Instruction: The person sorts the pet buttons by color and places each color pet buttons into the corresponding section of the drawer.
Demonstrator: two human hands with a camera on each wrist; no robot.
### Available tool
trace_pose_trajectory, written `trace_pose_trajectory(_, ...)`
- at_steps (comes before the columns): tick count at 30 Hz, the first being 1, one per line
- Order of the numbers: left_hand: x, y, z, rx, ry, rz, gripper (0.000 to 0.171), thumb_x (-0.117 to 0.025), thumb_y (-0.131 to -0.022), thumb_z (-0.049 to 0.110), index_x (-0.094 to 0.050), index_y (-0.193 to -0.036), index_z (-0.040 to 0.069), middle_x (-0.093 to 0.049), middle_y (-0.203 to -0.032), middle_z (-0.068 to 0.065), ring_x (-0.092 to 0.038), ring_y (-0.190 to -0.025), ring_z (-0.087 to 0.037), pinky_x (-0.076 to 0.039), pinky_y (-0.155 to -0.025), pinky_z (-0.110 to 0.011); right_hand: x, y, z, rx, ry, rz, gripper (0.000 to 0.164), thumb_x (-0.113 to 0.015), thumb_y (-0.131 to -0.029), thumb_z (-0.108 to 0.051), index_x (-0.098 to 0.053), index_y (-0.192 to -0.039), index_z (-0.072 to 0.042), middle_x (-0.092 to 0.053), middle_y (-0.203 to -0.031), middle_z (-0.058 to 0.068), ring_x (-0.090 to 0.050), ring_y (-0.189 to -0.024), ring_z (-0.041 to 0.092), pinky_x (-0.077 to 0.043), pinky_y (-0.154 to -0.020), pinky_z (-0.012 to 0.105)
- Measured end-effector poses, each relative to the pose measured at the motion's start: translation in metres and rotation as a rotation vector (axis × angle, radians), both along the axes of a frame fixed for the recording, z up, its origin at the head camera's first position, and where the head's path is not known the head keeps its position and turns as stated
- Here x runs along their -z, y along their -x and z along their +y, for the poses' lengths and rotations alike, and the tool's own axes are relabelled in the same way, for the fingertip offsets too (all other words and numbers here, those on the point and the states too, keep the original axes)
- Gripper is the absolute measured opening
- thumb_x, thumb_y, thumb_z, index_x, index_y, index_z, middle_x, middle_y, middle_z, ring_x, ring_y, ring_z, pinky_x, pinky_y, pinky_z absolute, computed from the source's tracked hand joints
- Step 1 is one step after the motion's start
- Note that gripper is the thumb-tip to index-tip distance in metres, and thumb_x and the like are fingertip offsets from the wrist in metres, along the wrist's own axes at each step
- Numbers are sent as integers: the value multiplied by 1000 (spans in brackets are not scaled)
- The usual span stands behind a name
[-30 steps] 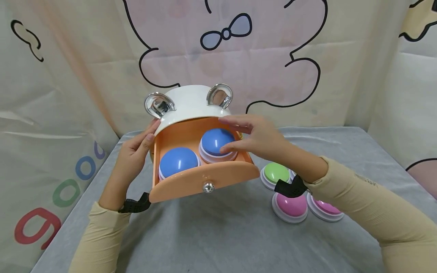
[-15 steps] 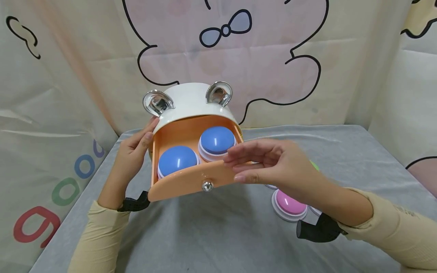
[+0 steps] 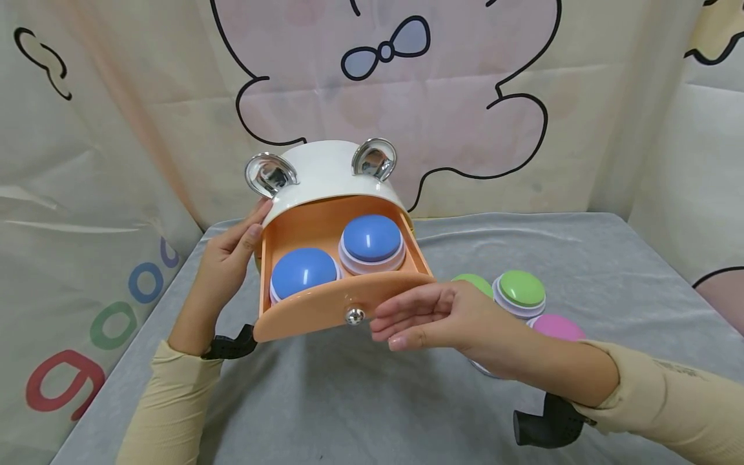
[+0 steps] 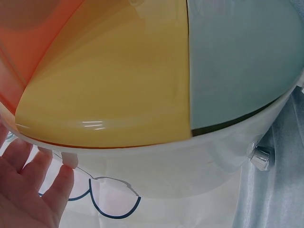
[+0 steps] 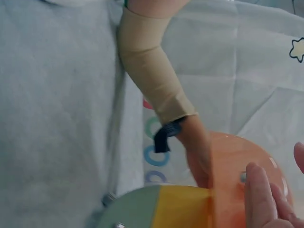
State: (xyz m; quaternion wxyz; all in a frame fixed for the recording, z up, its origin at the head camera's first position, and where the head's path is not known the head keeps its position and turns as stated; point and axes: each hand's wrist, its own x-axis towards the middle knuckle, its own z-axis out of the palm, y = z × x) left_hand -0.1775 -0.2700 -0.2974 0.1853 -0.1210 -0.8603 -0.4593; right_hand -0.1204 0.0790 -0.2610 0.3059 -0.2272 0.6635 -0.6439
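1. While the right hand (image 3: 436,320) hovers beside the knob (image 3: 355,316) of the orange drawer (image 3: 320,320), its fingers are nearly straight, holding nothing.
2. Two blue domes (image 3: 372,237) sit inside; I judge opening done, closing not.
3. Thumb opposing fingers, the left hand (image 3: 223,266) grips the white box (image 3: 325,169).
4. Green domes (image 3: 522,289) and a pink dome (image 3: 559,327) lie toward the right edge of the grey-covered desk (image 3: 349,413).
5. Behind its back edge hangs printed cloth (image 3: 453,97).

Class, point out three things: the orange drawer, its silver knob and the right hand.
Drawer (image 3: 314,315): head view, on its front panel.
Knob (image 3: 355,316): head view, on its shiny face.
Right hand (image 3: 449,315): head view, mid-hand.
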Motion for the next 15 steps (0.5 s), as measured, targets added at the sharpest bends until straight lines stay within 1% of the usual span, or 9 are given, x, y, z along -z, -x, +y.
trace_pose_trajectory(7,-1,0,0,3,0,5,39,-45,-106,29,-50,-146,30,-41,-157,6,-35,-148,-9,-40,-112,-22,15,2,-8,-38,-13,-125,45,-75,-89,-19,-62,-124,6,-74,-114,15,-73,-107,22,-57,-98,32)
trace_pose_trajectory(10,0,1,0,7,-2,5,40,-45,-106,29,-50,-146,30,-41,-157,6,-35,-148,-10,-40,-112,-22,21,2,-13,-45,17,-183,46,-73,-90,-18,-60,-126,9,-74,-114,17,-73,-107,22,-57,-98,35)
trace_pose_trajectory(12,1,1,-1,10,-5,6,40,-45,-107,29,-50,-146,29,-41,-157,6,-35,-148,-10,-39,-114,-22,25,2,-15,-52,49,-202,47,-72,-91,-17,-58,-126,11,-74,-114,19,-73,-107,23,-57,-97,35)
trace_pose_trajectory(15,1,1,-1,6,0,7,40,-45,-107,29,-50,-146,30,-42,-156,6,-35,-148,-9,-37,-115,-23,30,2,-19,-56,108,-231,46,-72,-92,-18,-58,-124,12,-75,-111,17,-73,-106,23,-57,-96,36)
